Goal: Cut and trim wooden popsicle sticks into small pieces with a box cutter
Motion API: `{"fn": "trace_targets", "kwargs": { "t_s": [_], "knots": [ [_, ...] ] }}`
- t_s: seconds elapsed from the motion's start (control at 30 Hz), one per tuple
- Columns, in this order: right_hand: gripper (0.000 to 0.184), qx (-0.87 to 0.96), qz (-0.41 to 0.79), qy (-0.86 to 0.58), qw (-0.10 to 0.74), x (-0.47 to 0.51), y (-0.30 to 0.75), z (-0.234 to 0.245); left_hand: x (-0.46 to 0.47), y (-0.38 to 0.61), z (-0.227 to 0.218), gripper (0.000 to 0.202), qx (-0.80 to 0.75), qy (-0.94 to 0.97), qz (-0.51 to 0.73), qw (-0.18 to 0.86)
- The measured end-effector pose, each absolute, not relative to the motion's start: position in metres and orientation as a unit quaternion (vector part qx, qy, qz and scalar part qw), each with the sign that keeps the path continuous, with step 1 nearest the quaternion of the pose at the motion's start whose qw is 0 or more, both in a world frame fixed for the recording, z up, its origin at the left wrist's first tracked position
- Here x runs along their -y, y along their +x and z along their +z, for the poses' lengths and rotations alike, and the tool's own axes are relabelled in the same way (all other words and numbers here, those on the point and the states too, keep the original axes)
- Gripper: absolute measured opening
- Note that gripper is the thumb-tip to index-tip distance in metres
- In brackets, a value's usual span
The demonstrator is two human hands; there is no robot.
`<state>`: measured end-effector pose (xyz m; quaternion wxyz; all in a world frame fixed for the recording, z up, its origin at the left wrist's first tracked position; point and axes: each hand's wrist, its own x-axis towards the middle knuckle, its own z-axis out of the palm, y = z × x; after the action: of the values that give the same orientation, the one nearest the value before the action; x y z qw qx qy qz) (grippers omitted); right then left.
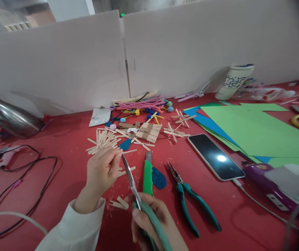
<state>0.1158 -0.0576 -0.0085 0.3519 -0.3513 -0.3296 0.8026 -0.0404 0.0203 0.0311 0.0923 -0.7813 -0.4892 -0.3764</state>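
Note:
My left hand pinches a thin wooden stick that points right over the red table. My right hand grips the green handles of a pair of scissors; the blades reach up to the stick, just below my left fingertips. Small cut stick pieces lie between my hands. A pile of craft sticks lies just beyond my left hand.
A green utility knife, a blue foam piece and teal pliers lie right of the scissors. A phone, green paper sheets, a glue gun, black cables and pipe cleaners surround the spot. White partitions stand behind.

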Motion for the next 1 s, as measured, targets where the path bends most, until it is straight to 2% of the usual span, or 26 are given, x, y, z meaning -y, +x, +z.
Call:
{"fn": "trace_targets", "kwargs": {
  "t_s": [0.17, 0.37, 0.53, 0.73, 1.0],
  "knots": [
    [0.064, 0.326, 0.786, -0.392, 0.35, 0.06, 0.117, 0.003, -0.02, -0.038, 0.034, 0.017, 0.472, -0.798, -0.357, 0.116],
    [0.064, 0.353, 0.731, -0.438, 0.386, 0.063, 0.111, -0.001, -0.019, -0.036, 0.034, 0.018, 0.484, -0.793, -0.359, 0.083],
    [0.062, 0.381, 0.727, -0.394, 0.414, 0.061, 0.106, -0.017, -0.018, -0.035, 0.033, 0.018, 0.496, -0.787, -0.361, 0.061],
    [0.058, 0.35, 0.762, -0.394, 0.376, 0.061, 0.113, -0.011, -0.018, -0.035, 0.031, 0.017, 0.506, -0.783, -0.359, 0.039],
    [0.06, 0.352, 0.762, -0.391, 0.377, 0.061, 0.113, -0.006, -0.018, -0.034, 0.031, 0.017, 0.524, -0.761, -0.383, -0.002]
  ]
}}
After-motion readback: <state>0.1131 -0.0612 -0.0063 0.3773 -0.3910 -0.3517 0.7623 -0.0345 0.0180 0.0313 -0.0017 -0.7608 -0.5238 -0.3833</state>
